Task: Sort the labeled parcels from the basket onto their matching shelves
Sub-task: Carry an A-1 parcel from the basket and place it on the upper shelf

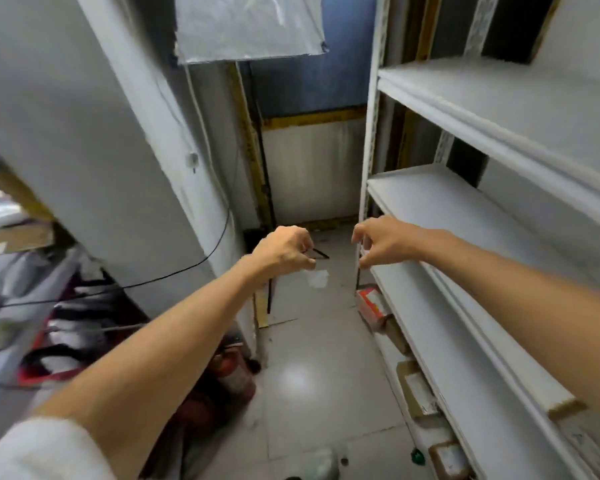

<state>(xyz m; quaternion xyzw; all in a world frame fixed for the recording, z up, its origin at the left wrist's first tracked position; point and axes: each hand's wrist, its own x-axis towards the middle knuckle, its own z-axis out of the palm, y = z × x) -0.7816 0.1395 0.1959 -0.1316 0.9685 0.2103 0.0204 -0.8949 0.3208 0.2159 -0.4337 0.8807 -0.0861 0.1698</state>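
Now | left hand [284, 251] curled | right hand [386, 242] loose | shelves [440, 199] (smooth white)

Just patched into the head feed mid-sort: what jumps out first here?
Both bare forearms reach out mid-frame, the left hand loosely curled and the right hand with fingers drooping, neither clearly holding a parcel. A white shelf rack fills the right side, with boxed parcels on its lowest level. Low on the left sits a red basket of bagged parcels.
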